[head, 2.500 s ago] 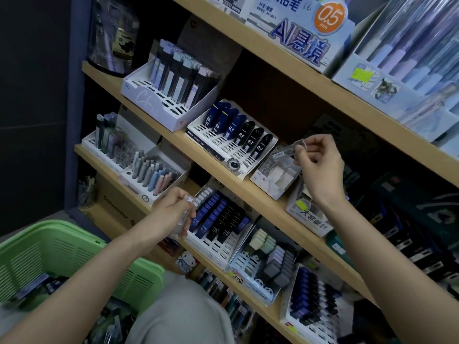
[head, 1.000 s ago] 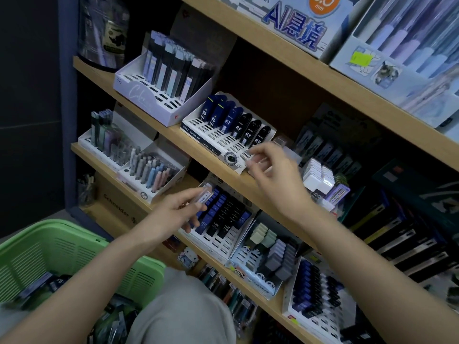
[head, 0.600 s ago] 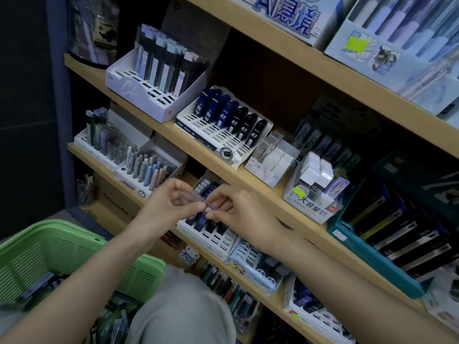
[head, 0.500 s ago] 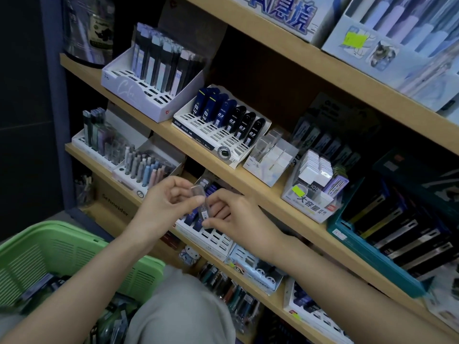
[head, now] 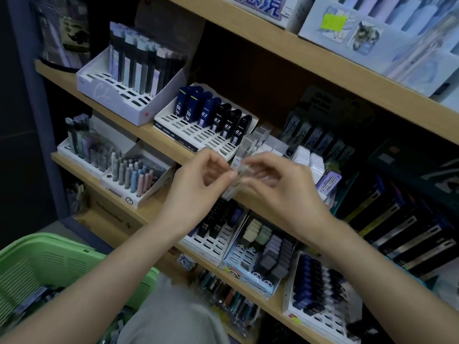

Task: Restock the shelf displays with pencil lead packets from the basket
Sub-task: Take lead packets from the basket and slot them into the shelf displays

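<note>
Both hands meet in front of the middle shelf edge. My left hand (head: 198, 184) and my right hand (head: 278, 187) pinch a small clear pencil lead packet (head: 236, 181) between their fingertips; motion blur hides its details. Just behind them on the shelf sits a clear display box (head: 258, 142) with a few transparent packets. To its left is a white tray of blue and black lead cases (head: 211, 120). The green basket (head: 49, 269) stands at the lower left, with dark packets inside.
A white tray of tall packets (head: 131, 80) sits on the shelf's left. Below are trays of leads marked HB (head: 213, 229), erasers (head: 263, 254) and pens (head: 131, 177). Dark boxed sets (head: 409, 219) fill the right. A grey-clad knee (head: 171, 316) is at the bottom.
Both hands have risen with the clear packet from in front of the lower tray to the middle shelf's edge. The right hand came back from the clear box to join the left.
</note>
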